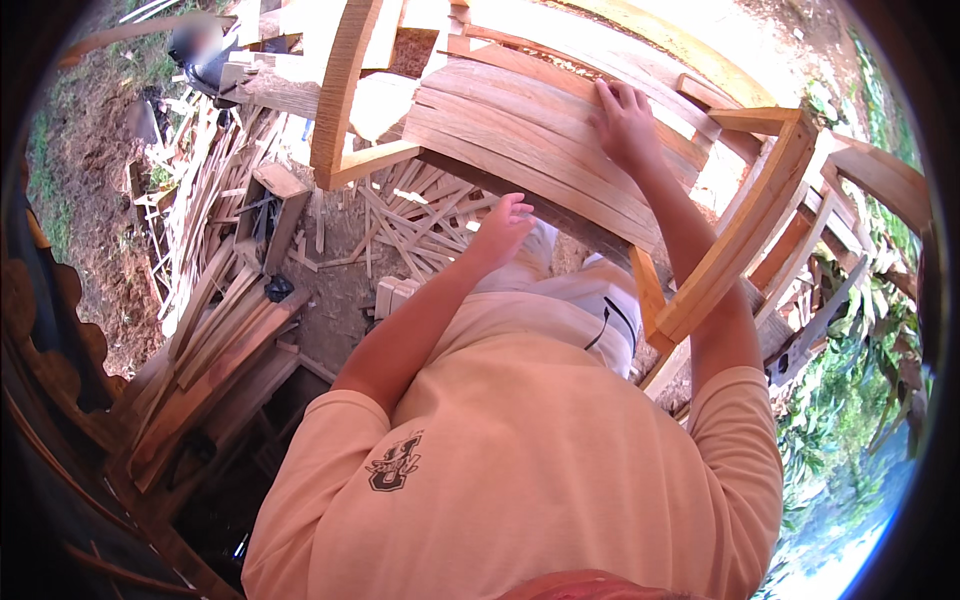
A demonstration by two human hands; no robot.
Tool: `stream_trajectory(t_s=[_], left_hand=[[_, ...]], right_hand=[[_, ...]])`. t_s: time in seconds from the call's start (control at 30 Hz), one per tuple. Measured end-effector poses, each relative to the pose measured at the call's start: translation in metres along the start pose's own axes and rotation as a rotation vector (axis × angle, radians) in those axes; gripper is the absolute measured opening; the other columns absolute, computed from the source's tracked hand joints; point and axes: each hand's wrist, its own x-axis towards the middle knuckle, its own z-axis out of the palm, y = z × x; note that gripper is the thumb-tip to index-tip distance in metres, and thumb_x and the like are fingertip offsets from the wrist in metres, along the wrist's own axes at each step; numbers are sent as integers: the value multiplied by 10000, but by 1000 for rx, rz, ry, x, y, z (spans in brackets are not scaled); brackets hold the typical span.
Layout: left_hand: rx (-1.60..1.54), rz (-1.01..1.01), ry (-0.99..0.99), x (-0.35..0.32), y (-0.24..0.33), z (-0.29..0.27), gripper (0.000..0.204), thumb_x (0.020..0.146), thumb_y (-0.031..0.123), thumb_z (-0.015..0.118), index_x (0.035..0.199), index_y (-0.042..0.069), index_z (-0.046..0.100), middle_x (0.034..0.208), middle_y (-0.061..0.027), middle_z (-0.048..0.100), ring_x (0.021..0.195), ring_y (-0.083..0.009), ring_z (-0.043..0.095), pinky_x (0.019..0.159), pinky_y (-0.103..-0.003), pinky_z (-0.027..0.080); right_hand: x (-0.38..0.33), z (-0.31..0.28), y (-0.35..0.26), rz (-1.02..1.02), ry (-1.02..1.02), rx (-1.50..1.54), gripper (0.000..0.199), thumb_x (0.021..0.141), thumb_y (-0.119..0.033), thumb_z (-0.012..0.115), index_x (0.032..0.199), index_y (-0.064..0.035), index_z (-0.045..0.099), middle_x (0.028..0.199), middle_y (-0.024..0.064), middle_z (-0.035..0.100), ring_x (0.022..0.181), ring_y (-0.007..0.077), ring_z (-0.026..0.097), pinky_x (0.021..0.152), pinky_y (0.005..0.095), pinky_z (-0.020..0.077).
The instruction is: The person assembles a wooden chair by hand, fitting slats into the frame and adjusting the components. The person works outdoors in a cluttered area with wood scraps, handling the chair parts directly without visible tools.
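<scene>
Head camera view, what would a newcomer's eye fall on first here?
Probably the pale wooden slats at upper centre, set between angular wooden arms, with the right hand on them and the left hand near their closer edge. Next, the peach T-shirt filling the lower middle, then the heap of thin wooden strips on the left.

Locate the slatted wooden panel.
In the head view, the panel lies above centre, slightly right, under the right hand; the left hand is near its lower edge.

Right arm (672, 195) partly hidden by wooden post (740, 228), left upright (346, 90) cropped above, dark shape (208, 72) blurred
</scene>
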Motion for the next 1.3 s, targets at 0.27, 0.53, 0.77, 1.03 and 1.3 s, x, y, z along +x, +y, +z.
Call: stream_trajectory(t_s=[0.27, 0.53, 0.77, 1.03, 1.3], left_hand=[[434, -178, -215, -17, 5, -35, 514, 954, 314, 655, 1305, -50, 560, 1204, -195, 680, 1101, -268, 656, 939, -376, 509], [766, -213, -291, -16, -19, -46, 485, 927, 347, 658, 1211, -45, 627, 1123, -240, 695, 1040, -313, 680, 910, -406, 517], [823, -346, -297, -25, -62, -48, 439, 904, 357, 654, 1093, -38, 684, 1077, -254, 702, 1013, -368, 683, 869, -433, 523], [771, -193, -112, -69, -72, -16, 557, 909, 419, 658, 1193, -60, 653, 1162, -266, 687, 1097, -370, 670, 920, -433, 523], [735, -204, -102, -101, -78, 20, 538, 866, 449, 679, 1097, -37, 697, 1051, -225, 727, 944, -332, 707, 824, -431, 544]], right_hand=[[-45, -36, 6, 60, 54, 145, 542, 894, -146, 707, 1394, -22, 538, 1380, 177, 563, 1274, 358, 523, 1071, 442, 448], [-216, -121, 13, 459, 140, 108, 294, 876, -111, 698, 1157, -37, 649, 1131, 168, 662, 1079, 363, 630, 933, 441, 513], [-310, -116, 71, 1036, 213, -111, 474, 858, -289, 768, 1183, 21, 614, 1148, 217, 646, 1129, 372, 610, 950, 448, 505], [-283, -130, 94, 1191, -51, 18, 598, 845, -361, 781, 1251, 26, 574, 1203, 242, 644, 1149, 383, 624, 957, 460, 523], [-304, -151, 103, 1177, -72, 76, 555, 825, -385, 778, 1165, 25, 622, 1144, 241, 695, 1113, 398, 656, 928, 468, 535]])
